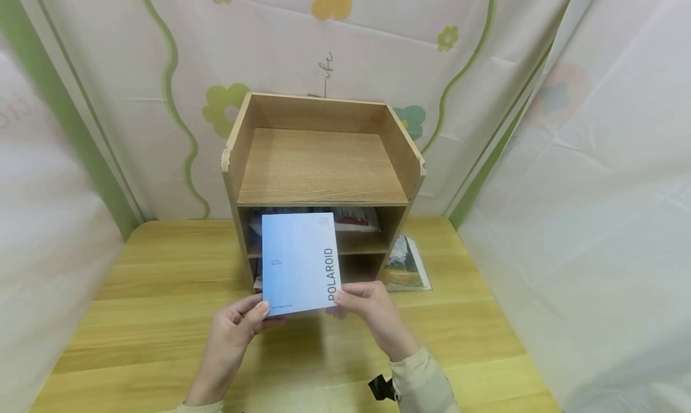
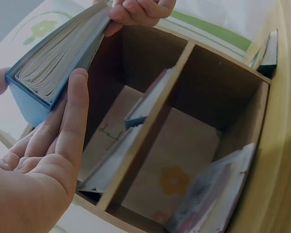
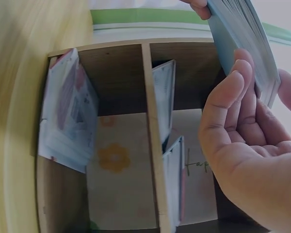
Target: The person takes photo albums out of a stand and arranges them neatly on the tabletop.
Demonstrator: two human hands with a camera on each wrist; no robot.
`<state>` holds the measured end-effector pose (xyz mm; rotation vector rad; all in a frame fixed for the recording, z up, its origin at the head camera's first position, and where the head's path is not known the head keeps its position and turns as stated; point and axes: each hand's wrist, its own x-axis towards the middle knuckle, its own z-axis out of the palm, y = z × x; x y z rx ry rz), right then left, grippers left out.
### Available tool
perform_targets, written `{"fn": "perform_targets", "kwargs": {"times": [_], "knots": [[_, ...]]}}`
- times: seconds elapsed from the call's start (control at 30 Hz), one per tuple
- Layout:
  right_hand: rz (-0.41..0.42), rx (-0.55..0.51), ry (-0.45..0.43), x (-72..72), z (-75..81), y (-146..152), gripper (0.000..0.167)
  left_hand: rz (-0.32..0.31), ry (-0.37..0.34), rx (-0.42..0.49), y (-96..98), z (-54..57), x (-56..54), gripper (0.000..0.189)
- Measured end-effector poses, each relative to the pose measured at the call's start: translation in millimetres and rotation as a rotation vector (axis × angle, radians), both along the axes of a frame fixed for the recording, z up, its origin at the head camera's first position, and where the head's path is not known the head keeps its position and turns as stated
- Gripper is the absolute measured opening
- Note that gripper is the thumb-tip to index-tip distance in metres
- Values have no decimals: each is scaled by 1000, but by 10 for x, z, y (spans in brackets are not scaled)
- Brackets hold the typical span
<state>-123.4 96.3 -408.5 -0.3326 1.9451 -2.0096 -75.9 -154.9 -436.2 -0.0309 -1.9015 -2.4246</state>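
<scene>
A light-blue photo album point(image 1: 299, 263) marked POLAROID is held up in front of a wooden shelf point(image 1: 324, 167), its cover facing the head camera. My left hand point(image 1: 232, 332) pinches its lower left corner, with the thumb on the cover and the fingers beneath. At the lower right corner my right hand point(image 1: 375, 314) grips it the same way. Wavy page edges point(image 2: 53, 68) show between the covers in the left wrist view. The album hides part of the shelf's two compartments in the head view.
Several flat items lie in the shelf, among them a stack point(image 3: 70, 111) in the lower compartment and thin booklets point(image 3: 172, 179) in the upper one. A picture-covered item point(image 1: 406, 266) rests on the table point(image 1: 178, 281) right of the shelf. Patterned curtains point(image 1: 378, 47) surround the table.
</scene>
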Motion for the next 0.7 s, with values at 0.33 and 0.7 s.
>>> {"fn": "perform_targets", "kwargs": {"times": [0.33, 0.7], "knots": [[-29, 17, -16, 17, -159, 52, 25, 5, -69, -2, 65, -141, -49, 31], [-31, 12, -23, 45, -280, 125, 26, 5, -135, 29, 167, -217, -34, 28]]}}
